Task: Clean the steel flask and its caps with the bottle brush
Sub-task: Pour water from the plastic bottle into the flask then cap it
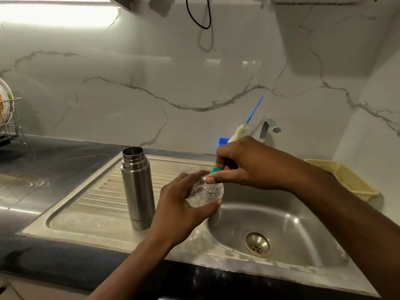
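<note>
The steel flask [138,189] stands upright and uncapped on the sink's drainboard. Just right of it, my left hand [181,204] grips a small crumpled clear plastic bottle [205,192] over the basin's edge. My right hand [244,165] pinches the bottle's teal cap [215,169]. The bottle brush [239,133], with white bristles and a thin blue handle, sticks up from behind my right hand; whether that hand holds it I cannot tell. The flask's caps are not in view.
The steel sink basin [287,226] with its drain lies below my hands, the tap [268,128] behind them. A yellow plastic basket [346,176] sits at the right, a wire dish rack [8,120] at the far left. A small blue object [223,141] rests by the wall.
</note>
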`<state>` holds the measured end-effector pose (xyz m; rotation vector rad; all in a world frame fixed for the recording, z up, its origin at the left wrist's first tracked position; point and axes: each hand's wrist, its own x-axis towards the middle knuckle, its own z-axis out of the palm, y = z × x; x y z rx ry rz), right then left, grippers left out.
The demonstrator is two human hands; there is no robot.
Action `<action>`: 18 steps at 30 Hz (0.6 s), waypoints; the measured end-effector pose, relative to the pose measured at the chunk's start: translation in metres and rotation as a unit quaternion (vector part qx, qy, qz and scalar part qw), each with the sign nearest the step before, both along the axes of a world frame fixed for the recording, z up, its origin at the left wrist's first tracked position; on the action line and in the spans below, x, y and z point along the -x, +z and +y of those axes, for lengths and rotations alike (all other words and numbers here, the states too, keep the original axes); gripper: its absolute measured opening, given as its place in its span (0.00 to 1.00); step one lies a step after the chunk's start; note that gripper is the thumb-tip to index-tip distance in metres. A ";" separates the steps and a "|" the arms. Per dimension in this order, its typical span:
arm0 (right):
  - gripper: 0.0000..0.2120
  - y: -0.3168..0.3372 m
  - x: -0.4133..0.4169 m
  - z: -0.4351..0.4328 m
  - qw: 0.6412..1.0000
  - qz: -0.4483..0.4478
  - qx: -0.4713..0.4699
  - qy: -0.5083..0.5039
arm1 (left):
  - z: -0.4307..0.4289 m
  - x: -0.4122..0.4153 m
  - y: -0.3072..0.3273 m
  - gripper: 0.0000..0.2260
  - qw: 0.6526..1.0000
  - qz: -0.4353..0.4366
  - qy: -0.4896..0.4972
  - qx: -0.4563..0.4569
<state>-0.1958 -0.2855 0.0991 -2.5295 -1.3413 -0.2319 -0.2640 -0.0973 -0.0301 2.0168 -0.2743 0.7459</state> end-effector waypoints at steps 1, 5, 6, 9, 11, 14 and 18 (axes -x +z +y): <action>0.20 -0.001 0.000 0.001 1.000 -0.021 0.008 -0.004 | -0.001 0.000 0.000 0.28 1.000 -0.002 -0.001 0.002; 0.24 -0.010 -0.002 0.003 0.998 -0.060 0.024 -0.023 | -0.001 -0.001 0.001 0.28 1.000 0.004 -0.013 0.011; 0.25 -0.013 -0.002 0.003 0.997 -0.065 0.030 -0.031 | -0.001 -0.001 0.001 0.28 1.000 0.009 -0.018 0.013; 0.24 -0.014 0.002 0.002 0.996 -0.075 0.033 -0.037 | -0.001 -0.001 0.001 0.29 1.000 0.017 -0.019 0.000; 0.21 -0.011 0.004 -0.002 0.996 -0.071 0.043 -0.026 | 0.001 -0.002 0.001 0.29 1.000 0.016 -0.022 -0.005; 0.17 -0.010 0.005 -0.007 0.996 -0.062 0.070 -0.013 | 0.003 -0.001 0.002 0.28 1.000 0.013 -0.021 -0.010; 0.21 -0.015 0.006 -0.004 0.996 -0.067 0.060 -0.015 | -0.003 -0.001 0.000 0.24 0.999 0.009 -0.031 0.002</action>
